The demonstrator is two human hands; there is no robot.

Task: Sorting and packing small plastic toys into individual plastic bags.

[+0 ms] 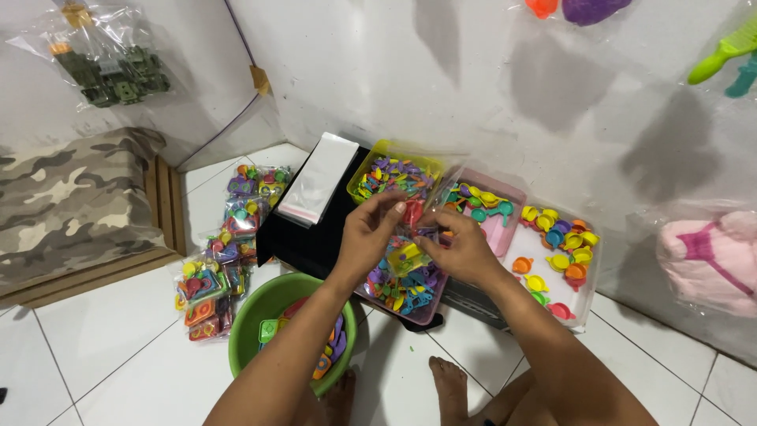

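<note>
Left hand [369,230] and right hand [465,251] pinching shut on clear toy bag [410,237], frame centre | bag looking light, limp, slippery | gripping best at top edge

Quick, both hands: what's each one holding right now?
Left hand: closed, pinching the top of a small clear bag of toys.
Right hand: closed on the same bag, over the pink tray.

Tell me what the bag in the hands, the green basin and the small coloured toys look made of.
Bag: thin clear plastic film, glossy; it crinkles and the toys show through. Green basin: looks like moulded plastic, smooth, even colour. Small toys: apparently hard plastic, bright uniform colours with a slight shine.
</note>
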